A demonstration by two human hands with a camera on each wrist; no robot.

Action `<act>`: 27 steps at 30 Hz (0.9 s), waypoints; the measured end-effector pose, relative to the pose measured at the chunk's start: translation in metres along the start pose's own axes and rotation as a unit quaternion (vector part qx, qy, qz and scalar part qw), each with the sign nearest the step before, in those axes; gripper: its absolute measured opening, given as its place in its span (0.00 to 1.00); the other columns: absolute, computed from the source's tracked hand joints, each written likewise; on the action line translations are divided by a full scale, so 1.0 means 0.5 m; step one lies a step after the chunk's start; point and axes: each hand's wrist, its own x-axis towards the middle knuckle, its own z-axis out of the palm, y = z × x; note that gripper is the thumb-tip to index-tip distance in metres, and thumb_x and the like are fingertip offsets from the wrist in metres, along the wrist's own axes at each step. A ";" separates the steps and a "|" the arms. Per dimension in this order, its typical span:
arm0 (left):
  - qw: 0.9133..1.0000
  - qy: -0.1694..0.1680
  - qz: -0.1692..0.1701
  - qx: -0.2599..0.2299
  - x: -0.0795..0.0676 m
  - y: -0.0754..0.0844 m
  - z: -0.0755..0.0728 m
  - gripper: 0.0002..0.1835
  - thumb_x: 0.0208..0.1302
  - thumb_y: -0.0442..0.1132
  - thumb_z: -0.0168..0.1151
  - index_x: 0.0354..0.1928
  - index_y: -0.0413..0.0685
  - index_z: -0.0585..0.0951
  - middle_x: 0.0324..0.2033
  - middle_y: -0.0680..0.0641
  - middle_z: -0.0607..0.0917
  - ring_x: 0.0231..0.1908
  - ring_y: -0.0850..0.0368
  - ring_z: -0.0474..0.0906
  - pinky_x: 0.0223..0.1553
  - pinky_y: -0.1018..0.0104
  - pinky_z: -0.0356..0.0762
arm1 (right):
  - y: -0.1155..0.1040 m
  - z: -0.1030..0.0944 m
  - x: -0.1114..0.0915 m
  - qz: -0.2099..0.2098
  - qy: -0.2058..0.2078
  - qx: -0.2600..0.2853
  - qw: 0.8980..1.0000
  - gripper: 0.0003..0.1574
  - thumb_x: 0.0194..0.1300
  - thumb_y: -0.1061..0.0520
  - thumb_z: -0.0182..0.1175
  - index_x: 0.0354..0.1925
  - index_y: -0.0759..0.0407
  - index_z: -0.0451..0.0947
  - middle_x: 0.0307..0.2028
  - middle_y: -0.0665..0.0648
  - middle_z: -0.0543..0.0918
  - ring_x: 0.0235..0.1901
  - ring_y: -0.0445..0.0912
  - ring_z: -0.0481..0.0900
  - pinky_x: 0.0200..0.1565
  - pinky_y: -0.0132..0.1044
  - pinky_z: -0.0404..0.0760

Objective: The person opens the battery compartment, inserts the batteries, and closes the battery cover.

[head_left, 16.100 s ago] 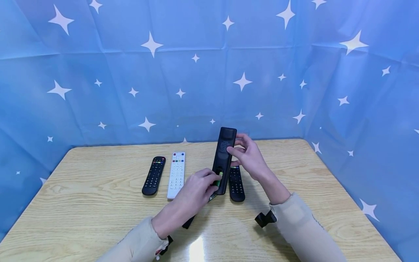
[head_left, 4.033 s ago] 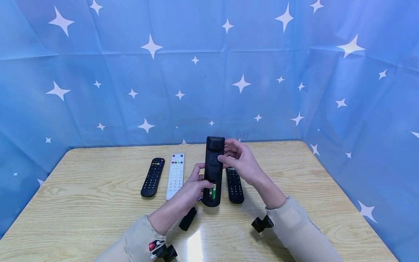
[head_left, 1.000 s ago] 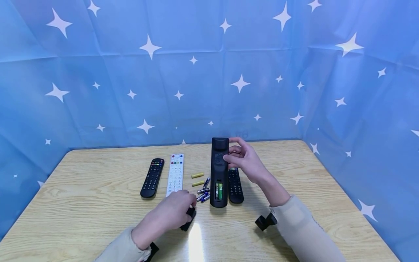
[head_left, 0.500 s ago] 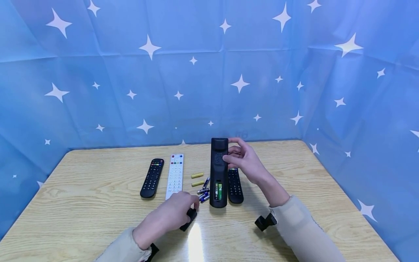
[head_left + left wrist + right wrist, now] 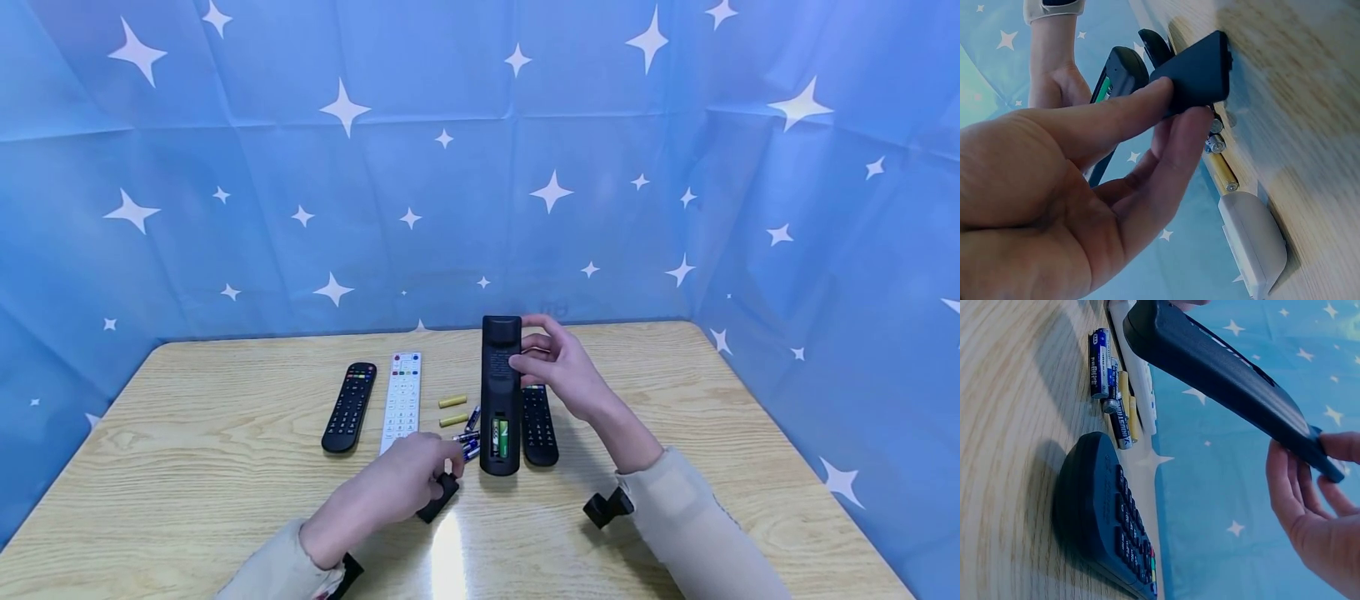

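"What does the left hand have?"

"The battery cover, a small black piece pinched between thumb and fingertips, low over the table. I can't tell if its edge touches the wood."

"And the right hand?"

"It grips the black remote near its top end, holding it up off the table with the back facing the person."

"Anything in the back?"

"Yes, 2 green batteries sit side by side in the uncovered slot."

"What lies around them?"

"Just left of the raised remote, 2 yellow batteries and some blue batteries lie loose; the left hand partly hides the blue bunch from the head view."

"Any more remotes?"

"There are 3, all buttons up: a white remote left of the batteries, a dark remote farther left, and a spare remote, also black, by the raised remote's right edge in the head view."
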 end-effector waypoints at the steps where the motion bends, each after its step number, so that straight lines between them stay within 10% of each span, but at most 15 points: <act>1: 1.000 0.000 0.002 -0.004 0.000 0.000 0.000 0.17 0.56 0.21 0.72 0.40 0.50 0.83 0.29 0.55 0.80 0.30 0.63 0.74 0.31 0.68 0.76 | 0.000 0.000 0.000 -0.001 -0.001 0.001 1.000 0.38 0.67 0.69 0.62 0.71 0.64 0.61 0.51 0.67 0.79 0.43 0.49 0.85 0.42 0.47 0.87; 27: 0.982 0.132 0.074 -0.113 0.020 0.014 -0.001 0.14 0.62 0.26 0.71 0.45 0.49 0.82 0.34 0.56 0.81 0.34 0.65 0.76 0.37 0.67 0.80 | 0.002 0.011 0.001 -0.012 -0.007 0.011 1.000 0.35 0.67 0.71 0.62 0.68 0.66 0.62 0.49 0.68 0.79 0.41 0.48 0.85 0.39 0.45 0.87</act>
